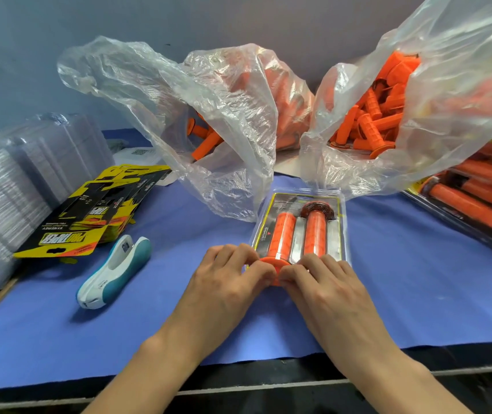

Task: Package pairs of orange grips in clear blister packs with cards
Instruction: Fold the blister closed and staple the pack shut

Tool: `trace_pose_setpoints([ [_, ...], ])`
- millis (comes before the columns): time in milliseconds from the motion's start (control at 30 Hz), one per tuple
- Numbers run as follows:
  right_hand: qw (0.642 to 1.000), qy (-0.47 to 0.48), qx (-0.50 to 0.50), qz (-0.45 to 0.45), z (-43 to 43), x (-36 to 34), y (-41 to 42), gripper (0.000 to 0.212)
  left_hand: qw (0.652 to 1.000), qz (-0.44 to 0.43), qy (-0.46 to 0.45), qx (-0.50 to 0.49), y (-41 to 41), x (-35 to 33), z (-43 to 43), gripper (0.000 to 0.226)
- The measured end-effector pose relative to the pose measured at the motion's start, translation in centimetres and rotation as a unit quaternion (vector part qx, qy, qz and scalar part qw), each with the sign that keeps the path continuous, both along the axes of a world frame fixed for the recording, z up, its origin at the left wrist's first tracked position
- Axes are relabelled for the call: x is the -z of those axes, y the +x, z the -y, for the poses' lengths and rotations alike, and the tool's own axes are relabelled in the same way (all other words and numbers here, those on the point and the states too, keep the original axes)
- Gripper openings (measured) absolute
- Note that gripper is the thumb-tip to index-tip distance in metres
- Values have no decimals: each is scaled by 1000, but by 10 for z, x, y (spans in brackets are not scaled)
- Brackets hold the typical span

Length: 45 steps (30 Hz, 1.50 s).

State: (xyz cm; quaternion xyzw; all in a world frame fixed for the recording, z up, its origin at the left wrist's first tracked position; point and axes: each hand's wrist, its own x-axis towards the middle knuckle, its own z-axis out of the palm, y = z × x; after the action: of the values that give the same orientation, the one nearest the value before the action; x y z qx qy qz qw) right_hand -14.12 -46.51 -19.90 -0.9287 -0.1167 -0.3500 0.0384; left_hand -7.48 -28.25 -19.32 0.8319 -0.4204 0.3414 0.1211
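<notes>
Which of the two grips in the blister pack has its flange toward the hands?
The left grip: its orange flange lies at the near end; the right grip has its dark flange at the far end.

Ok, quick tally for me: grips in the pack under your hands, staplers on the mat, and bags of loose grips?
Orange grips in the blister pack: 2
Stapler: 1
Bags of loose grips: 2
Total: 5

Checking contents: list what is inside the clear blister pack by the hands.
Inside the blister pack lie two orange grips side by side on a black-and-yellow card. Left hand and right hand hide its near edge.
</notes>
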Motion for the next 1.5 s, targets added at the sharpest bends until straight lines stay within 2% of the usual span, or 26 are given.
trace_pose_setpoints([
  [167, 1000, 4, -28, -5, 5, -3, -1, 18, 1000, 9, 20, -3, 8, -10, -13, 23],
  [400, 998, 13, -55, -8, 8, -7, 0, 24, 1000, -5, -1, 2, -6, -2, -2, 20],
  [600, 998, -13, -60, -15, 8, -4, 1, 21, 998, 47, 6, -28, -5, 4, 3, 15],
  [733, 998, -36, -51, 0, 9, -3, 2, 28, 997, 66, 13, -40, -3, 3, -1, 25],
  [1000, 999, -3, -35, 41, 18, -6, 3, 43, 997, 71, 19, -34, -2, -5, -9, 45],
  [1233, 996, -19, -82, 28, 32, -4, 3, 45, 1000, -14, 20, 17, 4, -6, -23, 24],
  [1500, 992, -30, -110, 61, 51, -6, 6, 47, 998, -21, 43, 45, 5, -9, -32, 25],
])
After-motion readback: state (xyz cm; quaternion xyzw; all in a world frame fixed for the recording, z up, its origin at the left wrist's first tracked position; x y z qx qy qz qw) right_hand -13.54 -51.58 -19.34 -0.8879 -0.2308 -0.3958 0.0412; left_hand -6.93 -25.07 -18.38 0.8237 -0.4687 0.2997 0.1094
